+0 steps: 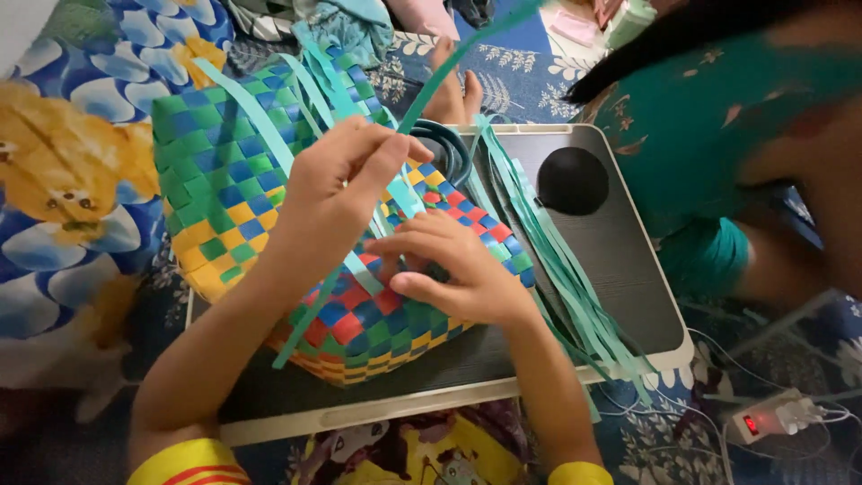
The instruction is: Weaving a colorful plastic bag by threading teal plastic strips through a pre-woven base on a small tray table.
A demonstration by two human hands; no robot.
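Note:
A woven basket [224, 189] of green, blue, yellow and red strips lies on its side on a dark lap table [620, 260]. My left hand [337, 184] is above it and pinches a long teal strip [431, 85] that runs up and to the right. My right hand [449, 265] presses flat on the basket's red and blue weave, fingers spread near where the strip enters. Loose teal strip ends [310, 76] stick out of the basket's upper edge.
A bundle of loose teal strips [557, 260] lies across the table right of the basket. Another person in green clothing [718, 117] sits at the right. A power strip with a red light [772, 418] lies on the floor at lower right. Patterned bedding is at the left.

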